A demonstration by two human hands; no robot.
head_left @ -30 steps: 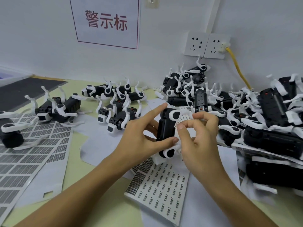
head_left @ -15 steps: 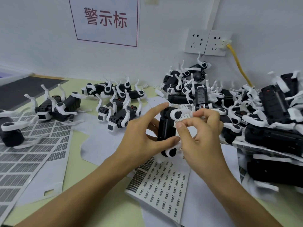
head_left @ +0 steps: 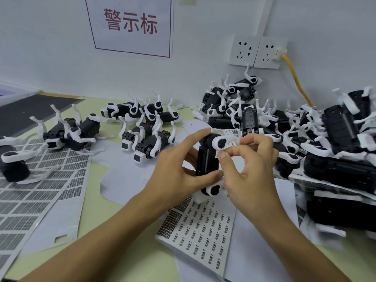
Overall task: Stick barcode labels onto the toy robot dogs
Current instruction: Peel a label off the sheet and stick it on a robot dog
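A black toy robot dog [head_left: 206, 157] with white legs is held upright above the table in my left hand [head_left: 179, 169], index finger over its top and thumb under its lower end. My right hand [head_left: 250, 169] is against the dog's right side; its thumb and fingers pinch a small white barcode label [head_left: 234, 143] at the dog's upper edge. A sheet of small labels [head_left: 201, 228] lies on the table just below both hands.
Several labelled-looking dogs [head_left: 146, 129] lie belly-up at the middle left, and a big heap of dogs [head_left: 305, 135] fills the right. Peeled label sheets [head_left: 30, 192] cover the left. Wall sockets [head_left: 257, 51] with a yellow cable [head_left: 296, 84] are behind.
The dog and both hands have stayed almost in place; my right fingers have shifted slightly at the dog's upper right edge with the label.
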